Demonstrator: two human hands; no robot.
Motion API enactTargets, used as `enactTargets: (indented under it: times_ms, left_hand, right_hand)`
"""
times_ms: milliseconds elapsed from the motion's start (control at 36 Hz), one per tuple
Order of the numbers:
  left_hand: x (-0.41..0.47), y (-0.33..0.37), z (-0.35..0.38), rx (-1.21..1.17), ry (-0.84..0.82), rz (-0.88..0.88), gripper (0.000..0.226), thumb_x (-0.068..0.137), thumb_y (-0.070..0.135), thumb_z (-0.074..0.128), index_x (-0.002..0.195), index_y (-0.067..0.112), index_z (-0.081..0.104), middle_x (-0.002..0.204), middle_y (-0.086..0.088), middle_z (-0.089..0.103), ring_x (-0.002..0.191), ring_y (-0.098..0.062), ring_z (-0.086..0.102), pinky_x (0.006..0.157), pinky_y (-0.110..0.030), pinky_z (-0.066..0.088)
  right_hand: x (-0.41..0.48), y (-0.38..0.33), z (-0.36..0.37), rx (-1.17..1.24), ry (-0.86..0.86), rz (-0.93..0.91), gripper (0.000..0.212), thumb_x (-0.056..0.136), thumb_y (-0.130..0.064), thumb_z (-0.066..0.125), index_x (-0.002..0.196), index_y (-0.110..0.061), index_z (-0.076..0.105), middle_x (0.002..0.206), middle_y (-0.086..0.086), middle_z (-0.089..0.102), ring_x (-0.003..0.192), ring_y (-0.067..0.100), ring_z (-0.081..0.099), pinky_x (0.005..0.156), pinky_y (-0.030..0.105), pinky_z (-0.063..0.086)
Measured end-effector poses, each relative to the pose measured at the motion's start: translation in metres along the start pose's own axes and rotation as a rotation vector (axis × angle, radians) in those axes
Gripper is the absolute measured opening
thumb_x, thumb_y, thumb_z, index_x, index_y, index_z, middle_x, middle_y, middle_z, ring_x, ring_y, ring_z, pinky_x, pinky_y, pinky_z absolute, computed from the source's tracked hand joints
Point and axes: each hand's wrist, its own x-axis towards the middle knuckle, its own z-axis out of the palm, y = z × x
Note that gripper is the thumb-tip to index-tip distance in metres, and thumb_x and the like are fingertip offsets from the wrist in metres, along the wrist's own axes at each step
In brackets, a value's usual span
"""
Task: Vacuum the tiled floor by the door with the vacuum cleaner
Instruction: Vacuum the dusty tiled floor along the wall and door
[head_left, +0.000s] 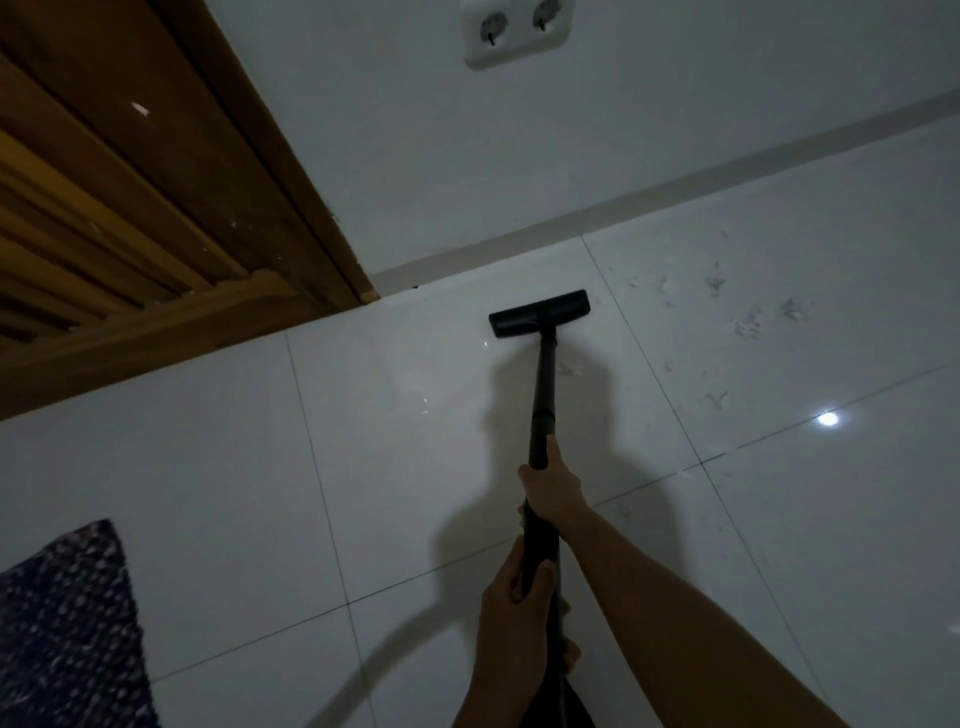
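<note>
Left hand (514, 608), nearest the camera, is wrapped closed around the lower part of the black vacuum wand (540, 405); right hand (550, 488) is closed around the wand further up. The floor head (539, 314) sits flat on the glossy white tiled floor (260, 467), just short of the skirting where the floor meets the white wall (415, 156). Pale debris (748, 322) is scattered over the tiles to the right of the head. A wooden door (104, 208) stands at left. A double socket (517, 31) is cut off at the top edge. A patterned mat (67, 623) is cropped at lower left. The vacuum body is out of view; lighting is dim.
</note>
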Motion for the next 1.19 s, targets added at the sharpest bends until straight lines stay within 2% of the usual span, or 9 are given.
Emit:
enactTargets:
  times_ms: [250,472,583,639,694,889,972,1111,1194]
  left_hand:
    - [-0.046,-0.031,-0.004,0.125,0.001,0.025,0.045,0.095,0.019,0.049,0.138,0.026,0.040,0.077,-0.015,0.063,0.041,-0.017,0.053,0.040,-0.023,0.047]
    - [-0.074,-0.056,0.009,0.174,0.017,0.040,0.039,0.096,0.019,0.048,0.133,0.031,0.045,0.073,-0.008,0.066,0.044,-0.012,0.054,0.048,-0.026,0.048]
    - [-0.078,-0.065,0.021,0.178,0.062,0.011,0.045,0.094,0.022,0.051,0.137,0.031,0.040,0.110,-0.023,0.067,0.078,-0.033,0.066,0.077,-0.042,0.054]
    - [-0.077,-0.068,0.028,0.191,0.060,-0.018,0.048,0.093,0.023,0.052,0.140,0.026,0.040,0.123,-0.027,0.060,0.106,-0.047,0.059,0.093,-0.052,0.049]
    - [-0.077,-0.073,0.034,0.184,0.059,-0.022,0.048,0.093,0.023,0.054,0.139,0.024,0.041,0.125,-0.029,0.058,0.112,-0.051,0.054,0.096,-0.055,0.046]
    - [-0.092,-0.083,0.056,0.179,0.063,0.012,0.049,0.092,0.019,0.055,0.139,0.019,0.040,0.129,-0.021,0.058,0.116,-0.036,0.057,0.100,-0.044,0.046]
    - [-0.096,-0.091,0.062,0.147,0.063,-0.017,0.051,0.091,0.020,0.056,0.139,0.019,0.040,0.129,-0.025,0.056,0.117,-0.042,0.054,0.101,-0.048,0.044]
    - [-0.106,-0.107,0.069,0.123,0.100,-0.040,0.050,0.090,0.019,0.059,0.137,0.023,0.043,0.117,-0.027,0.063,0.097,-0.043,0.063,0.089,-0.047,0.050]
    - [-0.111,-0.117,0.069,0.121,0.102,-0.026,0.046,0.091,0.016,0.057,0.134,0.023,0.043,0.103,-0.026,0.068,0.068,-0.031,0.061,0.075,-0.038,0.052]
  right_hand:
    - [-0.043,0.037,0.006,0.033,0.031,-0.016,0.071,0.099,-0.018,0.045,0.154,-0.030,0.002,0.119,0.023,0.058,0.061,0.020,0.053,0.035,0.017,0.040]
    - [-0.072,0.066,-0.005,0.016,0.035,-0.025,0.070,0.098,-0.016,0.044,0.155,-0.027,0.003,0.104,0.016,0.052,0.056,0.016,0.050,0.028,0.010,0.033]
    - [-0.080,0.077,-0.016,0.019,0.026,-0.019,0.070,0.099,-0.016,0.043,0.154,-0.026,0.001,0.103,0.015,0.051,0.056,0.015,0.050,0.027,0.010,0.033]
    - [-0.081,0.080,-0.022,0.003,0.027,-0.024,0.070,0.100,-0.017,0.043,0.154,-0.024,0.000,0.102,0.014,0.051,0.057,0.014,0.050,0.029,0.011,0.034]
    - [-0.080,0.085,-0.027,-0.003,0.019,-0.029,0.070,0.099,-0.016,0.044,0.154,-0.024,0.001,0.101,0.015,0.052,0.056,0.015,0.051,0.029,0.011,0.034]
    - [-0.089,0.102,-0.045,0.015,0.000,-0.024,0.071,0.099,-0.016,0.044,0.154,-0.027,-0.001,0.106,0.020,0.055,0.060,0.017,0.050,0.030,0.011,0.036]
    - [-0.093,0.108,-0.051,-0.018,-0.015,-0.034,0.071,0.099,-0.015,0.043,0.154,-0.024,-0.001,0.118,0.024,0.055,0.060,0.015,0.049,0.027,0.009,0.033]
    - [-0.102,0.123,-0.054,-0.058,-0.015,-0.038,0.070,0.099,-0.015,0.042,0.155,-0.023,-0.001,0.123,0.023,0.055,0.059,0.012,0.048,0.027,0.007,0.031]
    - [-0.108,0.133,-0.052,-0.072,-0.010,-0.043,0.070,0.099,-0.015,0.041,0.154,-0.022,-0.001,0.109,0.017,0.053,0.058,0.011,0.048,0.028,0.007,0.030]
